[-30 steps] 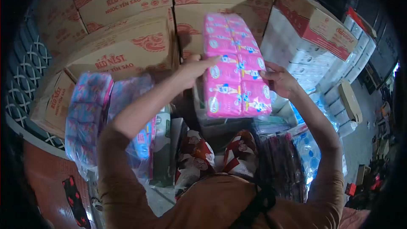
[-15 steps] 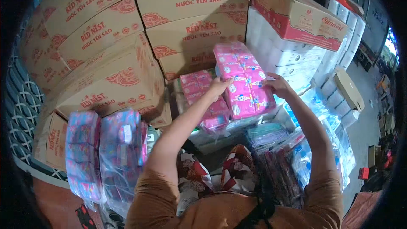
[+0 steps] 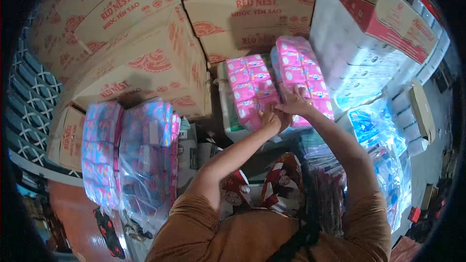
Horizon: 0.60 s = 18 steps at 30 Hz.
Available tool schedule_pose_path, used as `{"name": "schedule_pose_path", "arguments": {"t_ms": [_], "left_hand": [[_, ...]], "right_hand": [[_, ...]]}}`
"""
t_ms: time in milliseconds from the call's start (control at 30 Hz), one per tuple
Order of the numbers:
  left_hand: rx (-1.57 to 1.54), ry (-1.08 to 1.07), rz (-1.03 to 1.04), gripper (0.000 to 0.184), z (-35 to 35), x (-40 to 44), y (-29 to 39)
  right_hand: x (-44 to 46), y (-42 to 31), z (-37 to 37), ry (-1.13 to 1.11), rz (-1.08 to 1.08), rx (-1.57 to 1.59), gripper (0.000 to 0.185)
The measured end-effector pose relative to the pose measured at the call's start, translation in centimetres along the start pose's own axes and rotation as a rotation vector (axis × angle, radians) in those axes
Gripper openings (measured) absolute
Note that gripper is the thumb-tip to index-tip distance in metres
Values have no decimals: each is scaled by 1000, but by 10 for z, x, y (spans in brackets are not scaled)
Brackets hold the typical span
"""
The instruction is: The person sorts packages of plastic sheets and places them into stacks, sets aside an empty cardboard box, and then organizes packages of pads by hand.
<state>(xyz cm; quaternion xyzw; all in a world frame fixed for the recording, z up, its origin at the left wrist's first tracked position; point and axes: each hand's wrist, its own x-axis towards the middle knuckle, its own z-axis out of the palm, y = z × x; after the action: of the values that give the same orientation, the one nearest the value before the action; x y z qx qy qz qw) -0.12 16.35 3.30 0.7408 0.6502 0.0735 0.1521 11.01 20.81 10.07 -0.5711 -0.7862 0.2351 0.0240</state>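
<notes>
Two pink plastic-wrapped packs lie side by side in front of the stacked cartons, a left pink pack (image 3: 248, 80) and a right pink pack (image 3: 303, 68). My left hand (image 3: 273, 117) is at the near right edge of the left pack, its fingers partly hidden. My right hand (image 3: 295, 103) rests on the near part of the right pack, fingers spread, close beside my left hand. Between the packs runs a narrow gap, wider at the far end.
Brown cartons (image 3: 141, 63) rise behind and to the left. Blue-and-pink wrapped packs (image 3: 102, 150) stand at the left. A red-and-tan carton (image 3: 388, 19) tops white wrapped goods (image 3: 349, 58) at the right. Clear-bagged items (image 3: 325, 189) lie near my knees.
The right pink pack has gone from being held up to lying beside the left one. My hands have come together near the gap, and the right hand's fingers have spread. The view has shifted.
</notes>
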Motion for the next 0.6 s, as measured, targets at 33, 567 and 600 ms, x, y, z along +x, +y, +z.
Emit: {"name": "schedule_pose_path", "arguments": {"t_ms": [33, 567, 600], "left_hand": [[15, 3, 6, 58, -9, -5, 0], [-2, 50, 272, 26, -7, -15, -50], [-12, 67, 262, 26, -4, -13, -51]], "right_hand": [[-3, -8, 0, -15, 40, -90, 83], [70, 94, 69, 275, -497, -590, 34], [78, 97, 72, 281, -520, -598, 34]]}}
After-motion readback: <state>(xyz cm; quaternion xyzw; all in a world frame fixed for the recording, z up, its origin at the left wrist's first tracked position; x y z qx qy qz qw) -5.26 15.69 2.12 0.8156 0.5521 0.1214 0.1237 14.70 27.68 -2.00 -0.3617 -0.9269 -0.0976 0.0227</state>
